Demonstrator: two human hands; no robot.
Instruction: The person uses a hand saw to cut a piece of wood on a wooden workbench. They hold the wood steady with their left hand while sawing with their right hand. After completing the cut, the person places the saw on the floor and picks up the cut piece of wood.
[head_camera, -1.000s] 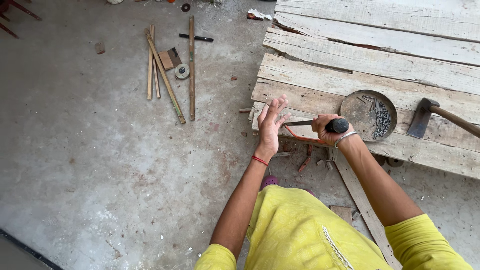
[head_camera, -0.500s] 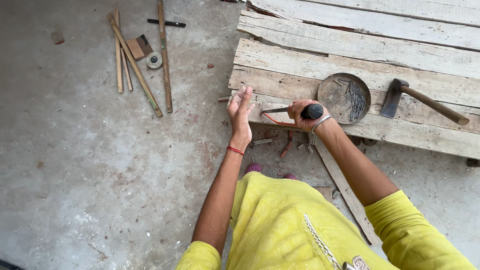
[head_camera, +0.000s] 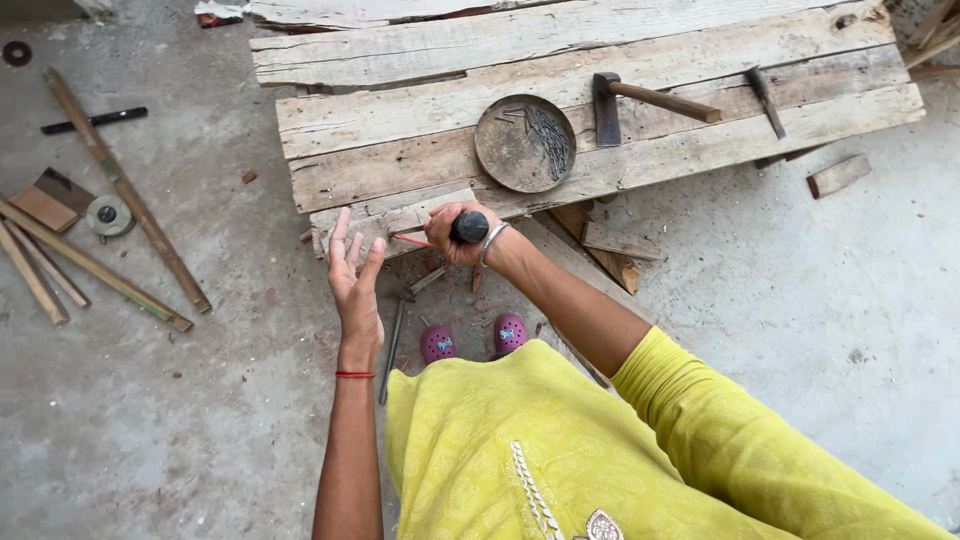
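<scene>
While right hand (head_camera: 458, 232) grips black-handled tool (head_camera: 470, 226), probably screwdriver, at plank (head_camera: 390, 218) edge, left hand (head_camera: 355, 285) open, empty; next: steady plank.

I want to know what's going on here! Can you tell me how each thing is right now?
Right hand: shut on a black-handled tool.
Black-handled tool: held level at the plank's edge.
Left hand: open, fingers spread, empty.
Round rusty metal dish: lying flat, holding nails.
Wooden-handled hammer: lying unused on the planks.
</scene>
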